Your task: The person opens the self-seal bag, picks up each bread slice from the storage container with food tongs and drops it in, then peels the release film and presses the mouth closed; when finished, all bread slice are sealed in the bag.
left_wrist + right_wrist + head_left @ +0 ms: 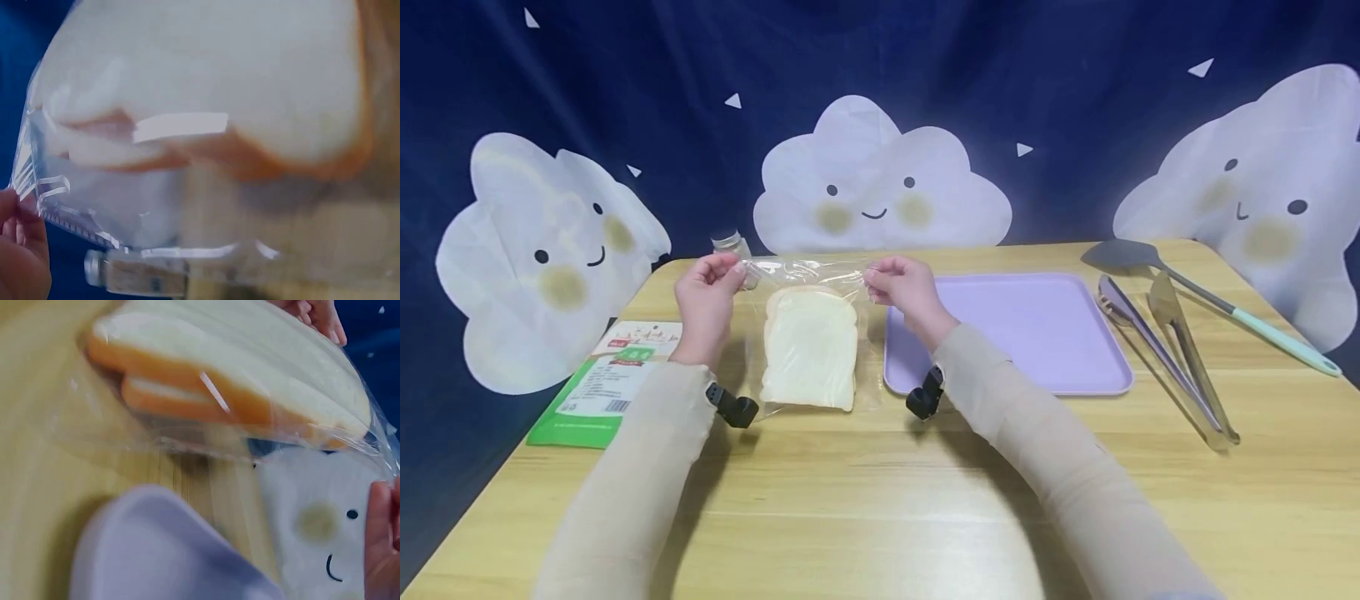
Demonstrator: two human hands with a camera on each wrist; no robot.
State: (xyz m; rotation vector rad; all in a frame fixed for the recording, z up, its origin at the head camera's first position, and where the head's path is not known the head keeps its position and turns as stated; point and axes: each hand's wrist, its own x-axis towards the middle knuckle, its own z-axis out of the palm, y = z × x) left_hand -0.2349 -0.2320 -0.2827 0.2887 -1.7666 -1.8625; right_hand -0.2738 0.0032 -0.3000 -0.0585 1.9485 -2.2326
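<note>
A clear plastic bag (808, 268) holds slices of white bread (809, 348) with a thin brown crust. At the bag's upper left corner, my left hand (706, 300) pinches the film between thumb and fingers. The opposite upper corner is pinched by my right hand (912, 292). Between the hands, the top edge stretches nearly straight. In the right wrist view at least two slices of bread (187, 369) lie one on another inside the film. Behind the bag's left corner stands a small jar (730, 243), partly hidden by the left hand.
A lilac tray (1022, 333) lies just right of the bag, partly behind my right arm. Further right are metal tongs (1172, 358) and a grey spatula with a mint handle (1225, 308). A green and white packet (598, 387) lies under my left forearm.
</note>
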